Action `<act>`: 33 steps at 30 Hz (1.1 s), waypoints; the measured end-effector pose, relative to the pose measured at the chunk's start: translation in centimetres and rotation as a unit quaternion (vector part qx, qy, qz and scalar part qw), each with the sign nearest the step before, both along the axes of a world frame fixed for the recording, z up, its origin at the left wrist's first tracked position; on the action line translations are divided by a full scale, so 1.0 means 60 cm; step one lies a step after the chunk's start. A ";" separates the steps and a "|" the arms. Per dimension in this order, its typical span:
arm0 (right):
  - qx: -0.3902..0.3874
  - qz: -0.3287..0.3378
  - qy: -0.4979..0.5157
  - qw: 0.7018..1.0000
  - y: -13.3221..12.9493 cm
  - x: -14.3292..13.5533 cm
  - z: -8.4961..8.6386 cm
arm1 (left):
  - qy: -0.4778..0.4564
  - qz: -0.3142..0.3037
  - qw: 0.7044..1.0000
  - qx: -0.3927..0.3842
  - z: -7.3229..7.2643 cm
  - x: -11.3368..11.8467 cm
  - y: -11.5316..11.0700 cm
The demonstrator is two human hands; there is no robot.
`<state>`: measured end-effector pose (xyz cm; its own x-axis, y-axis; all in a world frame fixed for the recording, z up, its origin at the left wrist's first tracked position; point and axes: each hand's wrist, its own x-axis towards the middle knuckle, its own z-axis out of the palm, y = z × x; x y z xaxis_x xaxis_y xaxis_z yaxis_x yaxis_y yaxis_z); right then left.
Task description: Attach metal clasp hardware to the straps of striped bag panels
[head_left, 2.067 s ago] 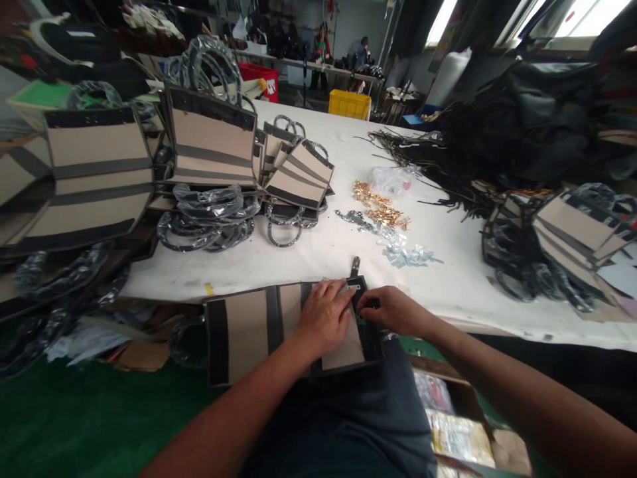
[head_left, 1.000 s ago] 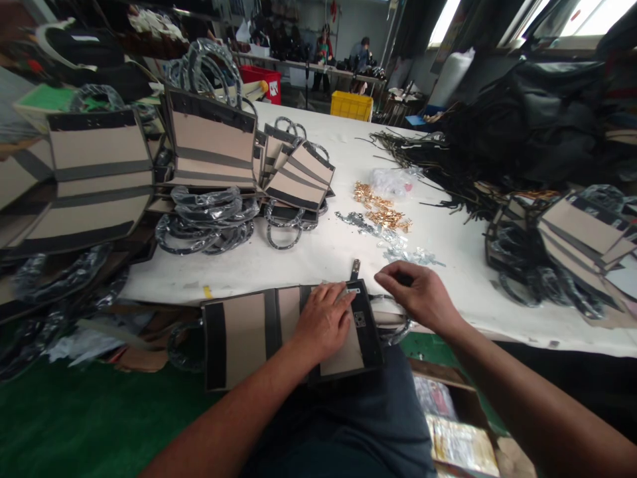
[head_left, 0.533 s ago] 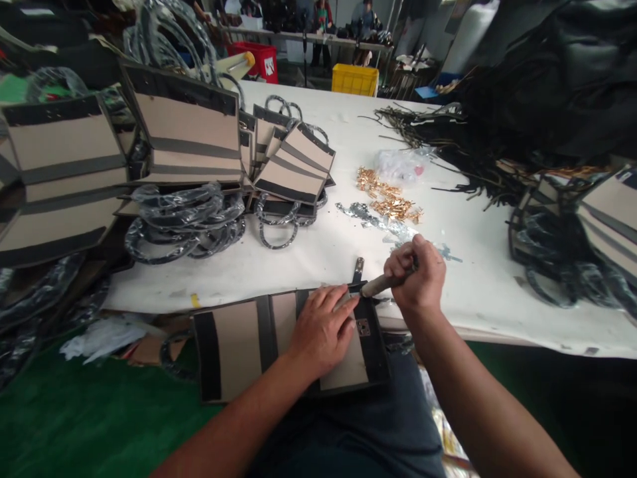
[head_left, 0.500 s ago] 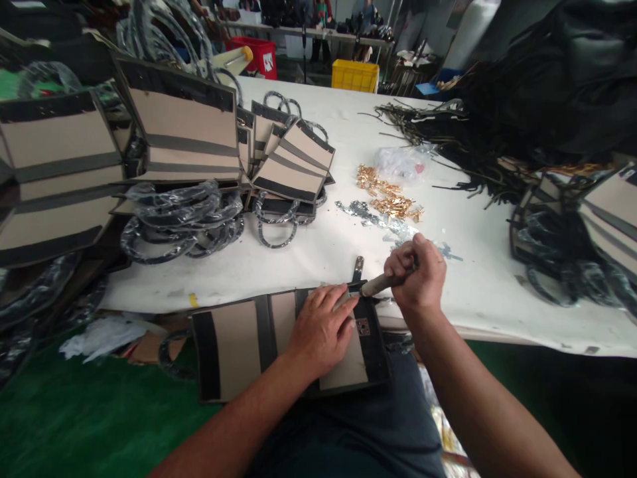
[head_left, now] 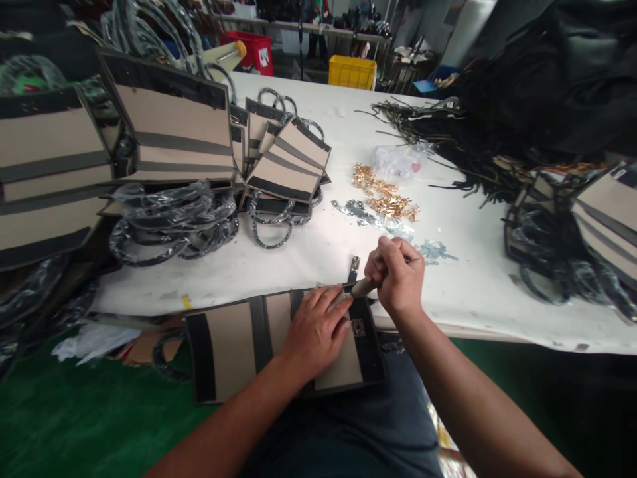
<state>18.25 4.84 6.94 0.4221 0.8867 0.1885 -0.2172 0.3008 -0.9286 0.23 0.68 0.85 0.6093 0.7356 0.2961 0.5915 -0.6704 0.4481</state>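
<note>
One step in hand: the tip of a grey tool [head_left: 365,287] was apparently being worked at the dark strip [head_left: 369,358] of an unfolded bag [head_left: 231,345].
Bag: lay inner side up at the near edge of the tabletop [head_left: 303,265], above the lap [head_left: 398,405].
Left hand [head_left: 316,332]: rested flat on the bag, fingertips near the tip; whether they pinned a small part could not be told.
Right hand [head_left: 398,275]: clenched around the slanted tool.
Next move: seemed to call for steady pressure.
</note>
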 end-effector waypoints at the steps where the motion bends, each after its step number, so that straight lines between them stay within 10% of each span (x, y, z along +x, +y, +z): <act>1: 0.003 -0.007 0.013 1.000 0.000 0.001 -0.003 | -0.001 0.000 1.000 0.000 0.000 0.000 -0.001; 12: 0.020 0.102 -0.273 0.956 -0.024 -0.040 0.020 | -0.084 0.011 0.996 -0.033 -0.001 -0.003 0.008; 18: -0.036 0.109 -0.233 0.966 -0.039 -0.031 0.018 | 0.037 0.069 0.995 -0.055 0.038 0.000 0.051; 25: -0.032 0.113 -0.219 0.968 -0.049 -0.033 0.020 | 0.156 0.070 0.949 -0.263 0.092 0.012 0.117; 33: -0.034 0.086 -0.167 0.982 -0.037 -0.031 0.022 | 0.158 0.091 0.929 -0.322 0.085 0.022 0.138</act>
